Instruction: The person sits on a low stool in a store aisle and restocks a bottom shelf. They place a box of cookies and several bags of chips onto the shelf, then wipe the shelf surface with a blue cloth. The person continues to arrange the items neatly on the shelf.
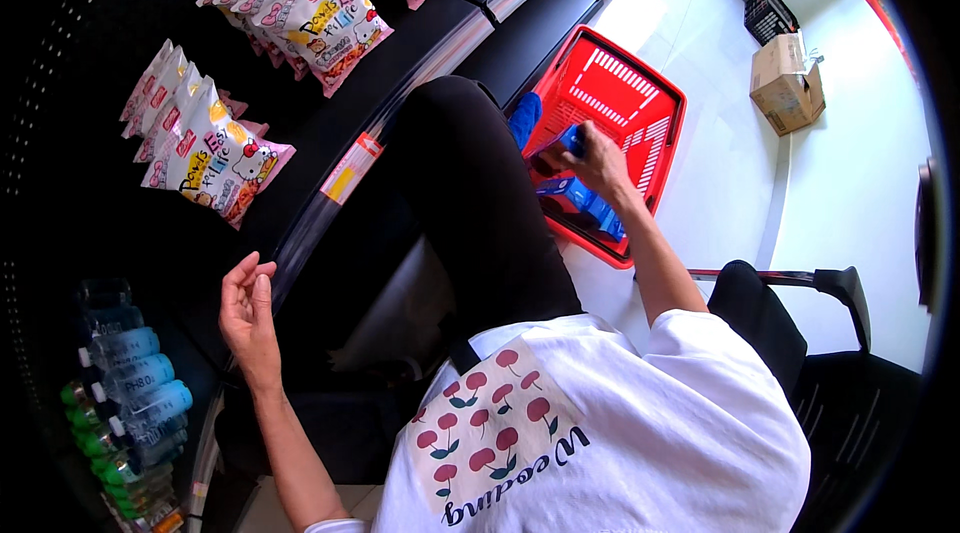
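Note:
My right hand reaches into a red plastic shopping basket on the floor and grips a blue box there. Below that hand, several more blue boxes lie inside the basket. My left hand holds nothing; its fingers are slightly curled and apart, by the front edge of a black store shelf. On the shelf, beyond the left hand, pink and white snack bags stand in a row, with a second row of similar bags farther along.
Bottled drinks stand at the lower left. A price tag sits on the shelf edge. An open cardboard box and a black crate rest near the wall. A black chair with an armrest is at my right.

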### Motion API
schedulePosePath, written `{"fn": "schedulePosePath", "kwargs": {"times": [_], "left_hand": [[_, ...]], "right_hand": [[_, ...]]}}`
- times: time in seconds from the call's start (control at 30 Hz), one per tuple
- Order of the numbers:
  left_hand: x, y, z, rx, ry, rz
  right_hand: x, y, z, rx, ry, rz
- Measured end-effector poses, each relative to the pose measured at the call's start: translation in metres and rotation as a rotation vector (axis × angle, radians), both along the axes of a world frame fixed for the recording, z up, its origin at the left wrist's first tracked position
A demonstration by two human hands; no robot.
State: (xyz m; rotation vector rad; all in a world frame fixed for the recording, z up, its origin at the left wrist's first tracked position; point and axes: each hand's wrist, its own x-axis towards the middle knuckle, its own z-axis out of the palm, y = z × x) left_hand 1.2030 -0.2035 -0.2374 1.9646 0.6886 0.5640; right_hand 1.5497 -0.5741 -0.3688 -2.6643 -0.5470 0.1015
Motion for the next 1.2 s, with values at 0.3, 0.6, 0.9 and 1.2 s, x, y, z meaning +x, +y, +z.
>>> {"fn": "schedulePosePath", "kwargs": {"times": [0.3, 0.6, 0.9, 1.2], "left_hand": [[0.007, -0.006, -0.020, -0.071, 0.023, -0.035], [0.001, -0.003, -0.026, -0.065, 0.041, -0.028], [0.003, -0.011, -0.028, -0.100, 0.036, -0.024], [-0.001, -0.005, -0.032, -0.081, 0.015, -0.013]], "right_hand": [[-0.017, 0.008, -0.047, 0.011, 0.103, 0.049], [-0.007, -0.009, -0.034, 0.075, -0.021, -0.088], [-0.014, 0.006, -0.078, -0.131, 0.013, 0.062], [-0.020, 0.011, -0.078, 0.025, 0.214, 0.241]]}}
